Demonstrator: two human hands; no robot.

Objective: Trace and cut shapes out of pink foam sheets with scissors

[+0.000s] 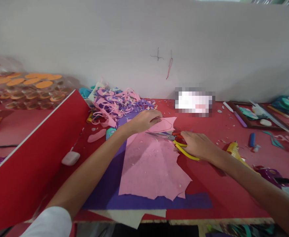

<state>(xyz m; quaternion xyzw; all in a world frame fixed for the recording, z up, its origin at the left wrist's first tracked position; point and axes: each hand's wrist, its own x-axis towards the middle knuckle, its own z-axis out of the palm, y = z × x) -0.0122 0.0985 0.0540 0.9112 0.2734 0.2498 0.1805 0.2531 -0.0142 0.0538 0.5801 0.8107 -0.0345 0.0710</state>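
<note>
head view: where was the right hand (196, 144), and what did it have?

right of centre, closed around the handles of the scissors (170, 137), one orange and one yellow. the blades pointed left, across the upper part of the pink sheet (154, 164).

and the left hand (144, 121)?

just above the centre of the frame, fingers bent down at the sheet's top edge, near the blade tips. its thumb was hidden, so i couldn't tell whether it pinched the material or only rested there.

how did the pink sheet lie?

in the middle of the frame, over a purple sheet (102, 192), with a jagged lower right edge. a curved outline (171, 123) showed near its top, just right of the left fingers.

what else was about?

a heap of pink and purple scraps (117, 102) sat above and left of the hands. a red board (48, 151) slanted up at the left, with a small white case (70, 158) beside it. the yellow glue gun (234, 149) lay right of centre, near the right forearm, on the red tabletop (205, 184).
</note>
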